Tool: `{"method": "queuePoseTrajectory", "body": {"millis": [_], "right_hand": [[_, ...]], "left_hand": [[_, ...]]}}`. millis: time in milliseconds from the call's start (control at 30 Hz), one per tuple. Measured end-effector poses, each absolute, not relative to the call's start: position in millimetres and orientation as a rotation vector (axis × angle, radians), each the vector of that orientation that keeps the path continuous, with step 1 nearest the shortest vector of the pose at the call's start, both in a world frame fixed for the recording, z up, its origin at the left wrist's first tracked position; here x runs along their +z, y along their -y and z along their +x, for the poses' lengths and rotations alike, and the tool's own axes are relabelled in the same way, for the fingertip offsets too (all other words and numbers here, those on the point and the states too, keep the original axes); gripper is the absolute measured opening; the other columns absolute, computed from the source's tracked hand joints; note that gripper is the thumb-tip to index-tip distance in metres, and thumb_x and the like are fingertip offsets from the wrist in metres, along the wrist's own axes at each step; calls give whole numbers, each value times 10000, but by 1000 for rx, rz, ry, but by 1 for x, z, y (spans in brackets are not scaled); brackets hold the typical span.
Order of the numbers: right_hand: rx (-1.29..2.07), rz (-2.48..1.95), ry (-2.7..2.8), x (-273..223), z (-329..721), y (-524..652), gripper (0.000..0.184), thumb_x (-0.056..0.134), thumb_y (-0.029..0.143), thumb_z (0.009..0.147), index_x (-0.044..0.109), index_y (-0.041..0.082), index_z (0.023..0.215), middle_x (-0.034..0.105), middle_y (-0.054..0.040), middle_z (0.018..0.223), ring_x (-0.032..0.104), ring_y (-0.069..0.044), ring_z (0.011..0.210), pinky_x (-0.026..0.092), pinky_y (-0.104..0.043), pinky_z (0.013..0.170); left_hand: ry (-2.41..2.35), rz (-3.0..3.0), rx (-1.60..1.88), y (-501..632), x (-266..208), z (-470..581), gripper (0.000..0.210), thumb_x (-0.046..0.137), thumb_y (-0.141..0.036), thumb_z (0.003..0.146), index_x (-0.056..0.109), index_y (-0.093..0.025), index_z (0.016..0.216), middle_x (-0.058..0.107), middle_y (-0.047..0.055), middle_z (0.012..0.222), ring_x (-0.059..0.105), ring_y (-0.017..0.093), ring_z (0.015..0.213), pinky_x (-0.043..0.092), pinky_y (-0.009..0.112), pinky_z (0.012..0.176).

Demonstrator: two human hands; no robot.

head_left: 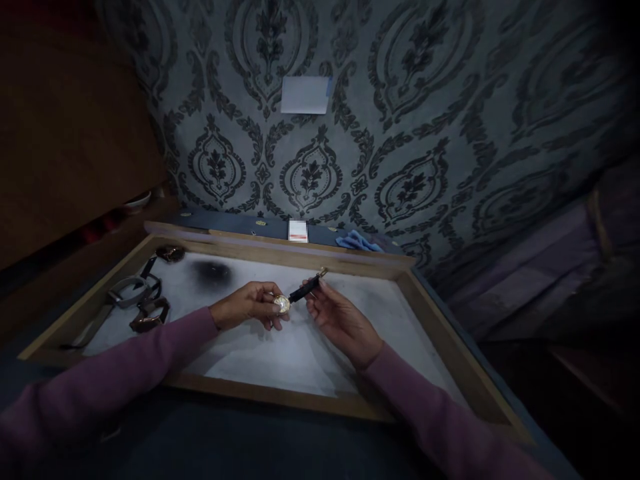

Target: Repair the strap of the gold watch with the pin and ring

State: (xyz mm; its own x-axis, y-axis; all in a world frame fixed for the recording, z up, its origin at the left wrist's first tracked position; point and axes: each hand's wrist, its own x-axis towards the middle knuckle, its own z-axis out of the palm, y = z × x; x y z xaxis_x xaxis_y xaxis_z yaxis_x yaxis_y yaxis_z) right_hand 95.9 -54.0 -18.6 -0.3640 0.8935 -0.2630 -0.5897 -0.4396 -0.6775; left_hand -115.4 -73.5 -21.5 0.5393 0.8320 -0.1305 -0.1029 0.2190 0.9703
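Pale wood edged the tray, above whose white floor a wristwatch was held, near the middle. The left hand had thumb and fingers closed about the dial; the right hand pinched the black strap near its gold-coloured buckle, remaining fingers loosely curled. Other watches lay along the left edge, with a further watch at the far left corner. The step in hand was judged to be handling of the strap, extended straight between both hands; whether it was being fastened, freed or merely inspected could not be told. The next move seemed to call for a steady left grip and light, aligned guidance of the strap, lest it twist.
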Motion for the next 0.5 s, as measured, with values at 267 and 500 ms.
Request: {"method": "queuePoseTrajectory", "body": {"millis": [267,500], "right_hand": [[1830,-904,621,-25,112,37,138,804,164,725,673,168,767,716,8,766,669,-76,691,497,-113,507],[1683,-1133,985,-41,119,39,283,858,261,604,630,153,732,695,-26,650,598,-101,539,393,-182,430]], "left_hand": [[-765,1265,539,73,-31,-123,414,787,-445,719,553,-141,874,697,57,789,662,137,602,488,223,535],[-743,1333,269,73,-28,-131,415,772,-490,725,566,-151,848,681,17,732,638,110,556,467,199,509]]}}
